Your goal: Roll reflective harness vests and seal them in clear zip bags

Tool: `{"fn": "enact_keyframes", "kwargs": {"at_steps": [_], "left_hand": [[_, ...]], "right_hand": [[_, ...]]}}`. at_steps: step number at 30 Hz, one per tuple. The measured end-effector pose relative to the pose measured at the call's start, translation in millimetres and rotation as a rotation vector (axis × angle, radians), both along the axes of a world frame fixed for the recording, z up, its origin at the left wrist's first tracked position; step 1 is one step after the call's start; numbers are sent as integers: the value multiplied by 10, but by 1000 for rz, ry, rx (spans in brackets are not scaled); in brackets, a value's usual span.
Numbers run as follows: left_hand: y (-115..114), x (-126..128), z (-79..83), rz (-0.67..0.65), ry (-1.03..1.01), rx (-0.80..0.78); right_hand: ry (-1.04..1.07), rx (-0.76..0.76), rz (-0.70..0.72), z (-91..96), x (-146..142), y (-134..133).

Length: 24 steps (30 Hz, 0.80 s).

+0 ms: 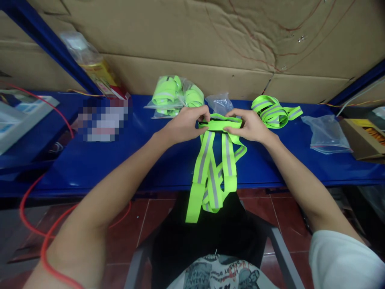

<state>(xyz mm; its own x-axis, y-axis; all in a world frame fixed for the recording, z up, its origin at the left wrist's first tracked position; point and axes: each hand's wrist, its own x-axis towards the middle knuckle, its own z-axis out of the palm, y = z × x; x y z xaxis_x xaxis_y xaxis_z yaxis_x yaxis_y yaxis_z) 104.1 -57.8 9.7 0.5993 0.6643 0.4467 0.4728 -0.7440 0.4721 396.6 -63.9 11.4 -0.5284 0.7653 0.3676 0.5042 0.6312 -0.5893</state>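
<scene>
A neon-green strap vest with grey reflective stripes (210,168) hangs over the front edge of the blue table (120,160). My left hand (183,124) pinches the left end of its top band, fingers closed. My right hand (251,125) grips the right end of the same band, fingers closed. The loose straps dangle down past the table edge toward my lap.
Bagged green vests (171,96) lie at the back centre, with an empty clear bag (219,103) beside them. A loose folded green vest (273,111) is at the back right. More clear bags (326,134) and a cardboard box (363,138) sit far right. A red cable (45,237) runs at left.
</scene>
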Motion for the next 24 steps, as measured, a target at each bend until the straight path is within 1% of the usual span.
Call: {"fn": "enact_keyframes", "kwargs": {"at_steps": [3,6,9,11,13,15,17,19,21,24], "left_hand": [[5,13,-29,47,4,-8],[27,23,-73,26,47,19],[45,27,-112,-27,70,67],[51,32,-142,-40,40,82],[55,42,-181,-44,6,103],[58,56,-228,-60,-4,128],[59,73,-272,-79,4,162],[57,87,-303,-90,19,191],[57,95,-315,-100,35,201],[69,93,-300,-115,70,186]], "right_hand": [[-28,110,21,-18,-26,-8],[-63,171,44,-52,-43,-11],[-109,186,31,-75,-41,-4],[-139,191,0,-72,-28,6],[-172,163,-41,-52,-12,10],[-230,49,-73,-20,1,-1],[-295,-143,-106,17,8,-26],[-312,-329,-151,48,6,-54],[-263,-477,-195,70,0,-72],[-106,-686,-228,106,-3,-82]]}}
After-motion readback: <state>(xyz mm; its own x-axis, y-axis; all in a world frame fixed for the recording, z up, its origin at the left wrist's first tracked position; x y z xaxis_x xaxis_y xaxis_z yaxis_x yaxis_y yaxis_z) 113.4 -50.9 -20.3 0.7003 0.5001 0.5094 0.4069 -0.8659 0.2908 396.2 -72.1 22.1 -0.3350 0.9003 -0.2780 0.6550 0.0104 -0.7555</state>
